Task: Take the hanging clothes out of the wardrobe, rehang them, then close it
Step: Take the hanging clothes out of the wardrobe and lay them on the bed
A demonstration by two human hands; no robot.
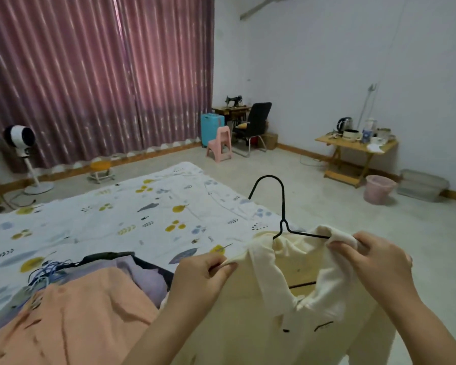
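A cream garment [295, 320] hangs in front of me over the bed's near corner, with a black wire hanger [283, 206] sticking up out of its neck opening. My left hand [203, 275] pinches the garment's left shoulder edge. My right hand [377, 256] grips the bunched cloth at the right shoulder, over the hanger's arm. On the bed to the left lie a peach garment [71, 320], a lilac one [148, 277] and a bundle of hangers [48, 272]. No wardrobe is in view.
The bed [111, 219] has a white leaf-print sheet. Beyond it stand a fan [21, 151], a small stool [102, 169], a pink chair [220, 143], a blue suitcase [211, 127] and a black chair [256, 122]. At right are a folding table [353, 154], a pink bin [379, 189] and a plastic box [421, 185].
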